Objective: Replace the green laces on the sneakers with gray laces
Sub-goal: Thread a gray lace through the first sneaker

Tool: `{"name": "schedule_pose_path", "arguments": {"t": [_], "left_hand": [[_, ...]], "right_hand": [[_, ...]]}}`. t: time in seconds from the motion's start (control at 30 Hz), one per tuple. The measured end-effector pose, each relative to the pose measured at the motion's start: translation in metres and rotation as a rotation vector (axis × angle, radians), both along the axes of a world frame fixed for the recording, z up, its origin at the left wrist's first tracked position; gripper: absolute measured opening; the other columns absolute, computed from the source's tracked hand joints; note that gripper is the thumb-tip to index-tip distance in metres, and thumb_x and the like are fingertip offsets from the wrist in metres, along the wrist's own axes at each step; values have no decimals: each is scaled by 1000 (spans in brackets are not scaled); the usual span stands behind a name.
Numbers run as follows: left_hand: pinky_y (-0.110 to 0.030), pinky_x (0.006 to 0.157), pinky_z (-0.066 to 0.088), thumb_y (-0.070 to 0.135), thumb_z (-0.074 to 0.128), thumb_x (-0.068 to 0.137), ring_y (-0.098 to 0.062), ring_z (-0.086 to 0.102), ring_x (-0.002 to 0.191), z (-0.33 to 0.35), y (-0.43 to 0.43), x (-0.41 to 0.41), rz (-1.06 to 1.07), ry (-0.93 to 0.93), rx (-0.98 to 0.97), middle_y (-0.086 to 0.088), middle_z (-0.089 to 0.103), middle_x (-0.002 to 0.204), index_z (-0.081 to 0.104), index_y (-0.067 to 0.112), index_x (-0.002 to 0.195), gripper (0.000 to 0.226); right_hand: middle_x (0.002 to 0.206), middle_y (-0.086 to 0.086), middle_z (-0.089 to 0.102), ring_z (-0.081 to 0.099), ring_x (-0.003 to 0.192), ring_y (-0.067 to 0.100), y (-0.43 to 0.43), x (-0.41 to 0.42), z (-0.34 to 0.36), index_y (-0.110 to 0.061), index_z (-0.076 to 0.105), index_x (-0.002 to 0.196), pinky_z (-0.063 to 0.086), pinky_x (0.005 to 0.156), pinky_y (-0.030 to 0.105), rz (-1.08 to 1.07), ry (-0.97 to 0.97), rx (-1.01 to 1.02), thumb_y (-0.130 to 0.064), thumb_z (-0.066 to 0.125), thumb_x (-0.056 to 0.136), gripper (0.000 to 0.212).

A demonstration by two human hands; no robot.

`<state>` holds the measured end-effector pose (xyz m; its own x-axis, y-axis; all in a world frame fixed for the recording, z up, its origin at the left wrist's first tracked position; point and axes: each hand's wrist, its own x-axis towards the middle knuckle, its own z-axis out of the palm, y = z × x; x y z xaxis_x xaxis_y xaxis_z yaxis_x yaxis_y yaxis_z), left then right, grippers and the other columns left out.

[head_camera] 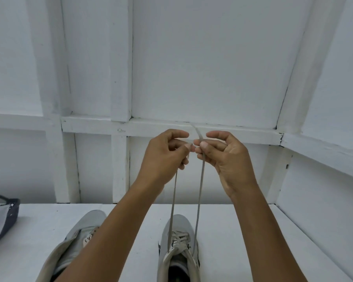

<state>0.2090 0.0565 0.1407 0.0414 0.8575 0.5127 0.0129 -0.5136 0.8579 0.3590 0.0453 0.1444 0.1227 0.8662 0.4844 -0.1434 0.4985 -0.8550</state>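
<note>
Forearms: both are reaching up from the bottom edge, and the left one is covering much of the second sneaker point(84, 226), so I am not making out its lacing.
Laced sneaker point(178, 224): it is standing on the white table point(243, 231) between the forearms, toe pointing away from me, with gray lace crossing its eyelets.
Gray lace point(200, 190): its two strands are rising taut from the top eyelets to the hands; no green lace is showing.
Step in hand: I am judging that the ends are being drawn snug and evened before tying.
Doing it well: I am recommending equal upward tension on both strands, matching the tips, keeping the flat lace untwisted, and not lifting the shoe.
Left hand point(163, 153): its fingers are curling in, pinching the left strand.
Right hand point(226, 157): thumb and forefinger are pinching the right strand, whose tip is poking up above them.
Meeting point: the hands are nearly touching, and blur there is probably hiding the left tip.
</note>
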Motion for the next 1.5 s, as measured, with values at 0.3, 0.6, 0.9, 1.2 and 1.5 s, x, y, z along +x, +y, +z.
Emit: {"name": "schedule_pose_path", "arguments": {"t": [0.3,0.6,0.9,1.2,1.5], "left_hand": [[-22,63,50,20,70,90,-6,60,62,1,-1,2,-68,38,5,7,69,68,76,14,94,9],[-24,59,47,23,69,84,-18,49,64,-5,5,-3,-194,-151,30,-1,68,70,74,7,95,20],[-27,67,46,11,65,92,-17,50,71,-8,13,-24,-383,115,70,-4,63,79,76,15,87,13],[-24,68,53,0,71,82,-11,64,76,-15,18,-16,143,475,747,2,65,88,79,14,96,21],[-14,76,48,13,70,88,-10,65,85,-20,16,-14,49,395,632,6,67,90,78,19,102,17]], "right_hand": [[75,-2,74,67,70,9,-3,-1,-2,-15,76,86,52,62,21,-120,-182,71,4,71,85,20],[76,7,69,64,64,17,-8,-1,-7,-2,62,102,51,59,24,51,-120,-144,-34,77,73,46],[55,0,44,39,52,15,-6,6,-19,-13,58,70,37,51,24,207,-53,-302,-39,66,83,30],[69,11,69,54,46,13,-6,5,-13,-9,76,76,36,41,17,289,-95,-430,-37,52,99,43],[75,6,62,57,55,14,-2,1,-17,-7,67,88,48,48,21,297,251,-407,-12,62,91,7]]}}
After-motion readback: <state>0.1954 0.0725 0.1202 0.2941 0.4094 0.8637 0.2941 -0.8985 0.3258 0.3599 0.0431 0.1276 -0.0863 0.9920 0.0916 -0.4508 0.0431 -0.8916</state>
